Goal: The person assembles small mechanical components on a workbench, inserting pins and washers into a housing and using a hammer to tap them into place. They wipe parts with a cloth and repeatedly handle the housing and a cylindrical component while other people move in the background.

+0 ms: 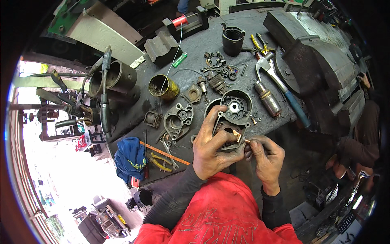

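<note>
At the near edge of the bench (202,47), in the head view, I have my left grip (212,153) curled around a grey metal housing (237,122), one finger reaching up against its rim and the others bent at its squarish opening. The housing sits just in front of me, its round, ribbed end facing up and away from my chest. Inside the opening a bright copper-coloured fitting (237,133) shows beside my fingers. My right grip (266,157) is closed to a pinch, thumb against fingertip, on a small copper-coloured pin (247,141) right by the housing's edge; whether the pin touches it, I cannot tell.

Beyond the housing lie a cluster of gears (217,83) and a flanged plate (193,93), with a yellow can (172,90) standing to their left. Nearer my left wrist are a flat casting with round holes (178,120), a spanner (168,152), yellow-handled pliers (159,164) and a bunched blue cloth (131,156). On my right, a cylindrical armature (268,99) lies beside a blue-handled hammer (295,106). Farther back stands a dark open cylinder (232,44).
</note>
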Action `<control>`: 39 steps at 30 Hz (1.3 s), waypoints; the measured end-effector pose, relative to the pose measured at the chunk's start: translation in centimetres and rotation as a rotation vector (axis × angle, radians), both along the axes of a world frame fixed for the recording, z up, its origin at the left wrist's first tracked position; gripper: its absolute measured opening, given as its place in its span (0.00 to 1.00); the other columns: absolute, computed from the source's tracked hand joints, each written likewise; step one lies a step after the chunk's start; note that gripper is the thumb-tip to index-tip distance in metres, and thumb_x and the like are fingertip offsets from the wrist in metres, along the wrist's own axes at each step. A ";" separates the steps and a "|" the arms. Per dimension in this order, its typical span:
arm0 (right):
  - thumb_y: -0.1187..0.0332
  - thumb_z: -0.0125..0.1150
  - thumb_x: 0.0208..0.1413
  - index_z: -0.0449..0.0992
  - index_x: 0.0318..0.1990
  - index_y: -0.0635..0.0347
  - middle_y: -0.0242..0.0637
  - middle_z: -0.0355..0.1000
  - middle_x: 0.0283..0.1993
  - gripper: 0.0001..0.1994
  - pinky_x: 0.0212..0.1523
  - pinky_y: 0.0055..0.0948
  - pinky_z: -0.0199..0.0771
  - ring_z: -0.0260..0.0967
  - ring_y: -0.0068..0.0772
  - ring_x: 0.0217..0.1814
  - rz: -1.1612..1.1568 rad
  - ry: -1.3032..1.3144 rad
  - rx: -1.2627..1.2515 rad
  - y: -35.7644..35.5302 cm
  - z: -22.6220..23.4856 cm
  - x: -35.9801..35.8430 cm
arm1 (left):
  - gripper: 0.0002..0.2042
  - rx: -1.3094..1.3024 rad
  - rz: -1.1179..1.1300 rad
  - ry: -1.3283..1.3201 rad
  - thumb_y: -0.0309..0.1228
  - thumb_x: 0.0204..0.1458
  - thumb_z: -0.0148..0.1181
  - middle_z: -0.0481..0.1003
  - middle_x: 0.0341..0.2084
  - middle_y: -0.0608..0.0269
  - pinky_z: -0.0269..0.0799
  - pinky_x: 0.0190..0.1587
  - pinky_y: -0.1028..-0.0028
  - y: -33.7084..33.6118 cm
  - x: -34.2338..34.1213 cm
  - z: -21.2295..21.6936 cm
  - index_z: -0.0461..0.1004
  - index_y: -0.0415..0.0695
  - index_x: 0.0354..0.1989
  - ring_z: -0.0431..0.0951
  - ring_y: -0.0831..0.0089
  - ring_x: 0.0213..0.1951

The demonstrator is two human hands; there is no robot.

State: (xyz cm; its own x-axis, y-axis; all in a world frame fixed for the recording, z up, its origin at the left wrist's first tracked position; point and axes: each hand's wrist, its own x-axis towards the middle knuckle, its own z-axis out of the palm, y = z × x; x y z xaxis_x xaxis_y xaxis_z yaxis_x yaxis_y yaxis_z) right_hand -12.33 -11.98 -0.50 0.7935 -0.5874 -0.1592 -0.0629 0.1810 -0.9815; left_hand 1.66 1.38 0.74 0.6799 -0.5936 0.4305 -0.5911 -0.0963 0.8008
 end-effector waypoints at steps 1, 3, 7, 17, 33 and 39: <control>0.66 0.68 0.68 0.82 0.48 0.70 0.38 0.81 0.37 0.13 0.33 0.22 0.79 0.77 0.22 0.31 0.019 0.007 0.027 -0.1 -0.2 0.0 | 0.17 -0.002 0.005 -0.023 0.27 0.33 0.83 0.70 0.66 0.39 0.76 0.60 0.60 0.0 0.0 0.0 0.81 0.43 0.32 0.78 0.45 0.62; 0.63 0.67 0.70 0.81 0.48 0.70 0.40 0.80 0.39 0.15 0.33 0.25 0.77 0.76 0.24 0.33 0.059 0.047 0.058 -0.3 -0.5 0.1 | 0.17 -0.002 0.005 -0.032 0.27 0.33 0.82 0.70 0.66 0.39 0.76 0.60 0.60 0.0 0.0 -0.1 0.81 0.43 0.32 0.78 0.45 0.62; 0.63 0.65 0.69 0.77 0.46 0.70 0.47 0.76 0.45 0.15 0.38 0.31 0.77 0.76 0.30 0.39 0.037 -0.067 -0.472 -0.5 -0.8 0.5 | 0.17 -0.031 0.000 0.012 0.27 0.32 0.82 0.70 0.66 0.38 0.76 0.60 0.61 -0.1 0.0 -0.2 0.81 0.43 0.32 0.78 0.44 0.62; 0.55 0.53 0.76 0.74 0.43 0.68 0.35 0.70 0.27 0.20 0.30 0.28 0.71 0.68 0.28 0.25 0.145 -0.016 -0.153 -1.0 0.4 1.2 | 0.18 0.008 -0.013 0.001 0.27 0.33 0.83 0.69 0.67 0.38 0.75 0.61 0.60 0.1 0.0 -0.1 0.81 0.43 0.33 0.77 0.45 0.64; 0.58 0.56 0.76 0.76 0.39 0.67 0.31 0.74 0.29 0.18 0.28 0.22 0.69 0.69 0.19 0.26 0.179 0.168 0.117 -1.0 0.7 1.3 | 0.17 0.006 -0.030 0.029 0.28 0.33 0.83 0.69 0.68 0.37 0.73 0.64 0.60 0.3 0.1 0.1 0.82 0.43 0.34 0.76 0.44 0.65; 0.60 0.55 0.76 0.75 0.38 0.67 0.34 0.73 0.28 0.18 0.27 0.25 0.70 0.70 0.21 0.25 0.030 -0.136 -0.783 -0.8 1.0 2.0 | 0.17 -0.001 -0.016 0.014 0.28 0.34 0.83 0.69 0.67 0.37 0.74 0.62 0.61 0.3 0.0 0.1 0.82 0.43 0.33 0.78 0.44 0.63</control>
State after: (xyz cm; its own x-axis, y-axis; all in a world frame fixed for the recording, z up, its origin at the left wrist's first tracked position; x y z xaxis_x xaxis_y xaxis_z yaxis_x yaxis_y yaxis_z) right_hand -10.28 -12.78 0.47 0.7933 -0.4667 0.3911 0.0730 -0.5648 -0.8220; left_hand 1.61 1.64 0.88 0.6759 -0.6042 0.4221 -0.5817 -0.0855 0.8089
